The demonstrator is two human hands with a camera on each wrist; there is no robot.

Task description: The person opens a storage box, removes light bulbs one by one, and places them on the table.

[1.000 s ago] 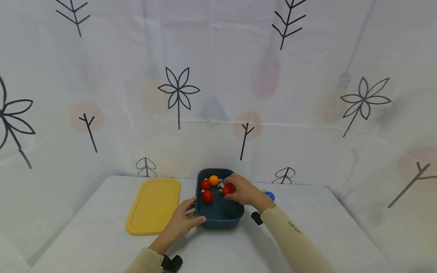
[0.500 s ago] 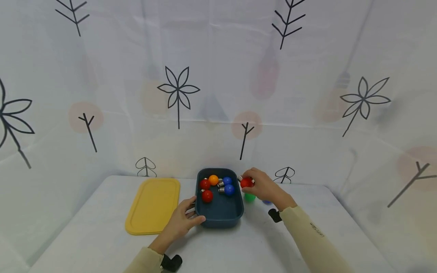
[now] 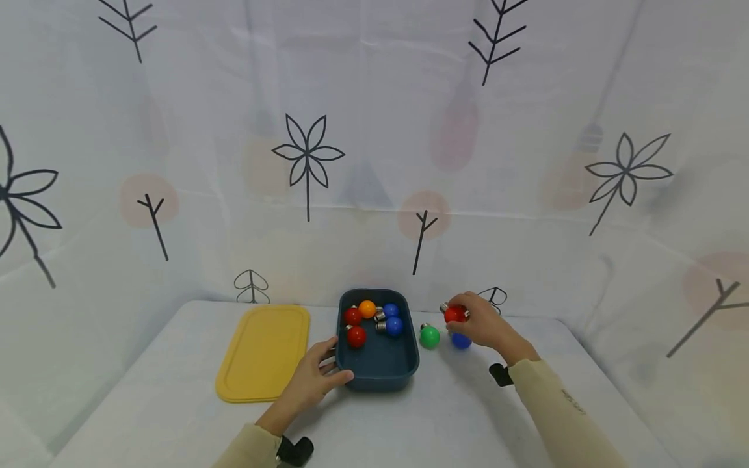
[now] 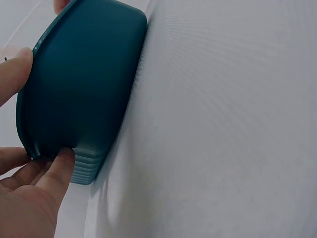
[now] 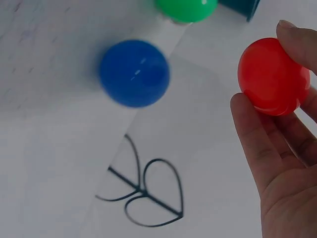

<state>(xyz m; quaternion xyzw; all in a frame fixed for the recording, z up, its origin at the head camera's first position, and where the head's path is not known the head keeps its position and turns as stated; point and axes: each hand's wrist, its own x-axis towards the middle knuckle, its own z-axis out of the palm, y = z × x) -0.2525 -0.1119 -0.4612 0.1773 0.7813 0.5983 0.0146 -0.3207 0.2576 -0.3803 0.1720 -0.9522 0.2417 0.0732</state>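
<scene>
My right hand (image 3: 482,325) pinches a red light bulb (image 5: 274,77) between thumb and fingers, above the table to the right of the dark blue tub (image 3: 380,383). Silver metal shows on either side of the red bulb in the head view. Beneath that hand lies a blue bulb (image 3: 461,341), with a green bulb (image 3: 430,337) to its left. My left hand (image 3: 310,380) holds the tub's near left corner, its thumb and fingertips on the outer walls. Inside the tub are two red bulbs (image 3: 356,337), an orange bulb (image 3: 367,309) and two blue bulbs (image 3: 394,326).
A yellow tray or lid (image 3: 263,354) lies flat left of the tub, close to my left hand. White cloth covers the table (image 3: 421,429). Behind it hangs a white curtain (image 3: 363,247) with printed plants.
My right hand has lifted the red bulb out of the tub and carried it right, past the green bulb to above the loose blue one. My left hand stays at the tub.
</scene>
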